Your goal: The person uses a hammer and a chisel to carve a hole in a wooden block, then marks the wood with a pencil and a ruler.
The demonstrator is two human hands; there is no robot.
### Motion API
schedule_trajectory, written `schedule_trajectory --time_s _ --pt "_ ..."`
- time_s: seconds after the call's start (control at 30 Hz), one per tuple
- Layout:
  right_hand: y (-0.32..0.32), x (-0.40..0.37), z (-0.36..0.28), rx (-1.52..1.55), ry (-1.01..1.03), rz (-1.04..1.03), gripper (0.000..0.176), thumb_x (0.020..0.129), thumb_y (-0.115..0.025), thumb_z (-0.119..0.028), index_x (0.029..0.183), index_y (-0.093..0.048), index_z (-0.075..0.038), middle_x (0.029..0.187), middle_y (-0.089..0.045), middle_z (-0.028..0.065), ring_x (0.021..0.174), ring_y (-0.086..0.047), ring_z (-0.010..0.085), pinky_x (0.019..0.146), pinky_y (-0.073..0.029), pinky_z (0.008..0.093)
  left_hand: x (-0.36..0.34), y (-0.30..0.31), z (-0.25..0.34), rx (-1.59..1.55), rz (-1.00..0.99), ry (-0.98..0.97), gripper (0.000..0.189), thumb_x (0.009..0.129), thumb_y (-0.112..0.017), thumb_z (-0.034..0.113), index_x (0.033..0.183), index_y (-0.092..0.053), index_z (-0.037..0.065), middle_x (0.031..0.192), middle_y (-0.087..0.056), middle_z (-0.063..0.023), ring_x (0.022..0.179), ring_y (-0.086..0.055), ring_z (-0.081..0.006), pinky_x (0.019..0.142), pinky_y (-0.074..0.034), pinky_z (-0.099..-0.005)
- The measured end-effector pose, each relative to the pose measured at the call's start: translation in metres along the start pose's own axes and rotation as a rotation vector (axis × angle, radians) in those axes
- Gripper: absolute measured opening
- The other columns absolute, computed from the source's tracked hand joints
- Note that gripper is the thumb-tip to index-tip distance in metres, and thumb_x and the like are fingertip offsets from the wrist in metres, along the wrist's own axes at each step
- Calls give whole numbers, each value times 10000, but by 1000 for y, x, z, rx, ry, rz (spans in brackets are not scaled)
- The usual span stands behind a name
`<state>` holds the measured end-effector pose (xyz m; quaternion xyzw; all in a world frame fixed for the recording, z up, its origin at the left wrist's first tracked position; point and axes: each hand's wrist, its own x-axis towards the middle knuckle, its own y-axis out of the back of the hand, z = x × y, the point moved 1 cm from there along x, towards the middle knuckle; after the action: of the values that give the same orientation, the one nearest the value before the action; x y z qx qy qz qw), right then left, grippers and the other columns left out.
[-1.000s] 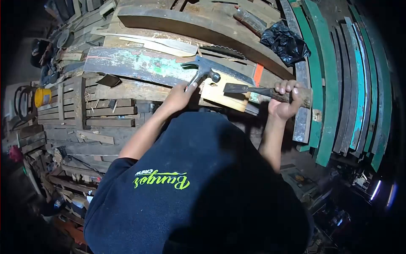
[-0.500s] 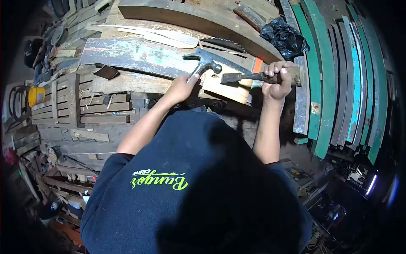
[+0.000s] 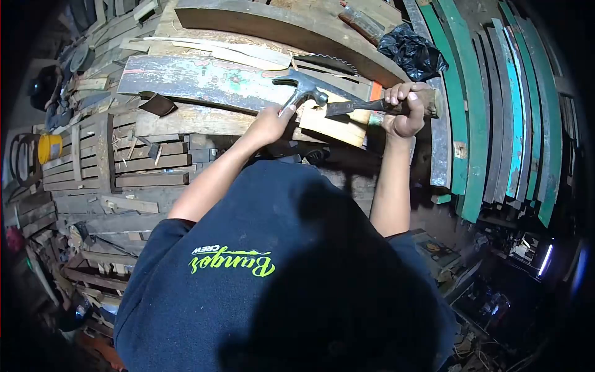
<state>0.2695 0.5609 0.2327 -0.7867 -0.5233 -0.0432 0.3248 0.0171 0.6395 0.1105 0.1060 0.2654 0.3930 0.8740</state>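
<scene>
A claw hammer [image 3: 304, 88] is in my left hand [image 3: 271, 126], fingers closed around its handle just below the head. The hammer's claw points left and its striking face right. My right hand [image 3: 406, 111] is wrapped around the handle of a wide chisel [image 3: 354, 107], whose blade points left. That blade lies over a pale piece of wood [image 3: 334, 126], its tip close to the hammer's face. Behind both tools lies a long board with worn green and grey paint [image 3: 198, 77].
A curved dark beam [image 3: 279, 25] and a black plastic bag [image 3: 412, 51] sit at the back. Long green-painted boards [image 3: 472, 124] line the right side. A toothed saw blade [image 3: 325, 62] lies behind the hammer. A yellow bucket [image 3: 49, 149] stands far left among stacked timber.
The view has shifted slightly. The hammer's head has moved a little right, and the chisel's blade is turned slightly differently. Both hands keep their hold.
</scene>
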Motion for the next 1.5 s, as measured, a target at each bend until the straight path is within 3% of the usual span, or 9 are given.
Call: schedule_trajectory --time_s 0.3,0.47,0.53,0.77,0.87,0.97,1.07,1.3,1.5 --pt "0 1 0 -50 9 -8 160 867 -566 -140 1018 -521 -108 778 -510 50 663 -481 168 634 -429 330 -2 4 5 -19 -8 -14 557 969 -493 459 983 -655 -74 915 -654 -325 947 -644 -461 836 -484 -482" --pt "-1 -1 0 -36 3 -14 155 872 -551 -140 1022 -522 -111 780 -510 54 662 -477 168 634 -426 330 3 0 -3 -11 7 -15 540 982 -491 451 941 -637 -67 781 -638 -271 771 -640 -388 738 -476 -458" --pt "-1 -2 0 -36 -13 9 155 871 -551 -141 1021 -522 -113 781 -509 55 660 -473 168 633 -424 329 2 5 2 -5 -46 45 572 963 -494 475 1003 -659 -71 929 -653 -331 947 -645 -456 839 -484 -480" --pt "-1 1 1 -53 -11 14 152 873 -557 -145 1019 -524 -120 777 -502 53 661 -470 168 635 -420 330 -1 8 8 -14 -101 37 557 969 -487 462 986 -660 -68 942 -648 -340 964 -632 -472 840 -475 -493" --pt "0 5 3 -78 -10 49 136 879 -555 -153 1009 -524 -126 772 -498 48 660 -468 167 635 -417 330 7 2 -7 -7 -29 -17 550 971 -487 456 936 -653 -68 874 -662 -294 853 -656 -420 767 -478 -466" --pt "2 10 5 -40 -64 56 123 885 -550 -156 1001 -519 -130 759 -489 41 657 -470 162 637 -426 330 15 10 -17 -194 -102 21 538 983 -477 445 898 -634 -63 746 -626 -162 706 -567 -241 676 -438 -389" --pt "6 12 4 -37 -69 52 123 885 -545 -156 1001 -517 -128 752 -484 44 650 -470 162 631 -431 330 11 32 -13 -217 26 -6 532 985 -478 446 908 -642 -54 732 -612 -140 715 -564 -221 687 -449 -370" --pt "2 11 3 -12 -62 69 169 856 -549 -119 1017 -498 -106 746 -482 63 637 -468 167 619 -441 333 3 51 9 21 26 -9 542 969 -481 475 986 -653 -38 847 -667 -238 805 -631 -370 777 -474 -429" --pt "7 14 5 -1 -87 58 187 861 -551 -117 1031 -475 -99 759 -476 61 648 -480 172 634 -450 332 7 20 17 36 12 84 545 966 -493 474 979 -653 -47 855 -662 -259 830 -640 -377 787 -474 -431"
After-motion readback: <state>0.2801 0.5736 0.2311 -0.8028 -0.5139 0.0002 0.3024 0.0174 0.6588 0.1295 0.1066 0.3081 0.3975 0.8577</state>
